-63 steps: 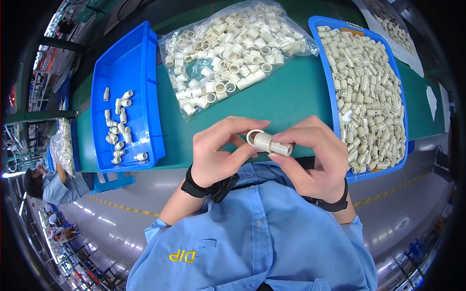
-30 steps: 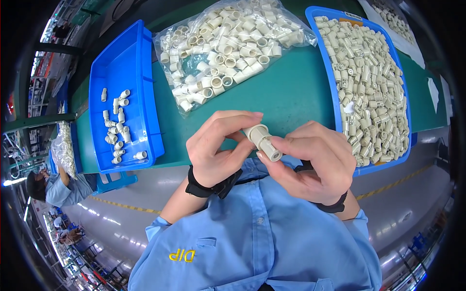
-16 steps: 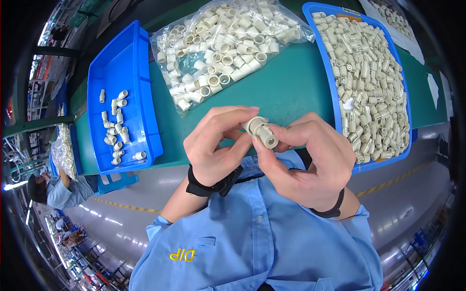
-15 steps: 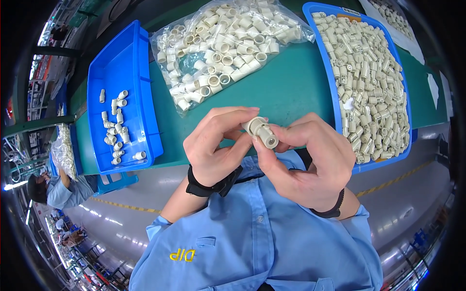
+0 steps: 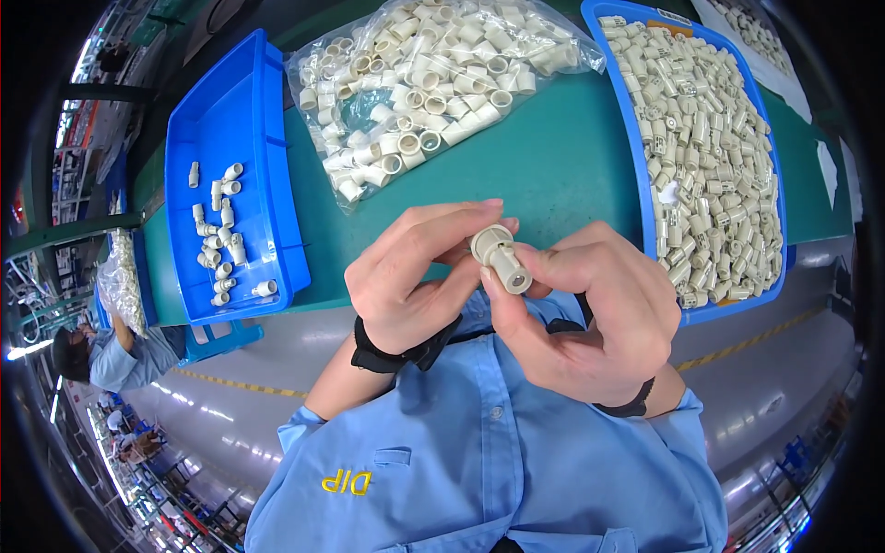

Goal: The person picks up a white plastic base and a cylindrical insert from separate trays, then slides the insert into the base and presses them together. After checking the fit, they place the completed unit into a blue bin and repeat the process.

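Glossy grey floor below, marked with a yellow striped line. Green flat-surfaced worktop runs across the upper half. On it, at centre back, a clear plastic bag lies flat, filled with short off-white hollow plastic sleeves, many with their round mouths showing. To the right, a blue rectangular plastic tray, heaped nearly to the rim with cream cylindrical plastic pieces. To the left, a deep blue plastic bin, its floor mostly bare; a loose scatter of cream stepped plastic parts lies toward its near end.

Both hands up, near the worktop's front edge, between bin and tray. Black wristband on the left wrist. Left hand grasps the collar end of a cream flanged plastic cylinder between thumb and fingers; finer contact hidden. Right hand pinches its narrower body, thumb and forefinger either side. Cylinder held tilted in front of the shirt, collar toward upper left, round end face toward lower right.

Smallest: white scrap among the tray's pieces, kind unclear.
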Available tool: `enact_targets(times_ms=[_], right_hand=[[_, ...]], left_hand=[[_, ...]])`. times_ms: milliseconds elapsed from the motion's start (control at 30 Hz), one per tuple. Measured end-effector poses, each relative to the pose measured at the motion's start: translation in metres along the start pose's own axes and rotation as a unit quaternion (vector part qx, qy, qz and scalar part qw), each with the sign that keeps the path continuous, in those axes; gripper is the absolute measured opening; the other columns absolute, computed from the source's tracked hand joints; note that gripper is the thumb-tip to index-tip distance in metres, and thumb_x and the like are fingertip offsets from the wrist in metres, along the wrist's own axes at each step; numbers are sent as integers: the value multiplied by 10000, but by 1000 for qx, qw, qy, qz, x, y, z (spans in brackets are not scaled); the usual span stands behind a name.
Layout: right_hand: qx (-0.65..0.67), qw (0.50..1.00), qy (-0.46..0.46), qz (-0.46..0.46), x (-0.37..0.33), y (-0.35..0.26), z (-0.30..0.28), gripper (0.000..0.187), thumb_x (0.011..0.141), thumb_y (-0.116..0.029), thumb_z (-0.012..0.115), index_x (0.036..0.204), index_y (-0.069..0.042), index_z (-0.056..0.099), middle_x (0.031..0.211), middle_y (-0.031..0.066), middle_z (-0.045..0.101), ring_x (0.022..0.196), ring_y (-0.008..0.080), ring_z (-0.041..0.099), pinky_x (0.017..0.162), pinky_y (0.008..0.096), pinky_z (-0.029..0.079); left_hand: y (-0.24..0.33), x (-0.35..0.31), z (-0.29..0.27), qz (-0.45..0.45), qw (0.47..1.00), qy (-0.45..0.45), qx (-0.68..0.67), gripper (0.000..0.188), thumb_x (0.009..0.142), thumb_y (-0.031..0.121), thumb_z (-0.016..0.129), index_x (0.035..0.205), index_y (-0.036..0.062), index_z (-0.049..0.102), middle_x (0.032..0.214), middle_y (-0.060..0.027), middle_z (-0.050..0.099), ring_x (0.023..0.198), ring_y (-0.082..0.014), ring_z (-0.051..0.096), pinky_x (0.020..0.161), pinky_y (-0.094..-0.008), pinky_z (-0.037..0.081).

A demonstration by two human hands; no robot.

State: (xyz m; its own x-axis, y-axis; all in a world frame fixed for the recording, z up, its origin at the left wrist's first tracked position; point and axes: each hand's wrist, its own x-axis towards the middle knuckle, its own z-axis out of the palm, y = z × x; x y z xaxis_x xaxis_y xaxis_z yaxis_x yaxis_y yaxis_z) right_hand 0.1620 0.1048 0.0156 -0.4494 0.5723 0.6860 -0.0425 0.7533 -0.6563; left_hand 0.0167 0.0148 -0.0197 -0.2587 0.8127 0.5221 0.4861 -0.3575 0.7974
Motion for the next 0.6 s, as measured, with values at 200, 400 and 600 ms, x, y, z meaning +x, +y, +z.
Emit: enact_targets(times_ms=[200,400,600], right_hand=[[28,994,-63,84,1,-6,-6,225,679,29,794,822,-31,630,634,47,557,503,166,559,437,273,432],[75,994,-39,67,-8,-1,1,274,687,43,818,886,-6,636,673,52,594,542,123,579,470,241,435],[118,990,-72,8,-12,-5,-9,334,704,12,829,972,27,631,755,78,635,592,129,589,508,249,454]], left_hand=[[5,5,-4,4,999,-3,37,326,786,-96,740,1104,-68,674,1097,-198,694,909,-257,736,700,-289,623],[12,4,-5,24,998,3,63,368,744,-144,740,1097,-50,697,1092,-171,707,908,-233,736,703,-272,620],[19,-9,-7,12,1000,6,-22,306,822,-24,763,1089,-93,629,1091,-259,683,874,-230,722,651,-276,602]])
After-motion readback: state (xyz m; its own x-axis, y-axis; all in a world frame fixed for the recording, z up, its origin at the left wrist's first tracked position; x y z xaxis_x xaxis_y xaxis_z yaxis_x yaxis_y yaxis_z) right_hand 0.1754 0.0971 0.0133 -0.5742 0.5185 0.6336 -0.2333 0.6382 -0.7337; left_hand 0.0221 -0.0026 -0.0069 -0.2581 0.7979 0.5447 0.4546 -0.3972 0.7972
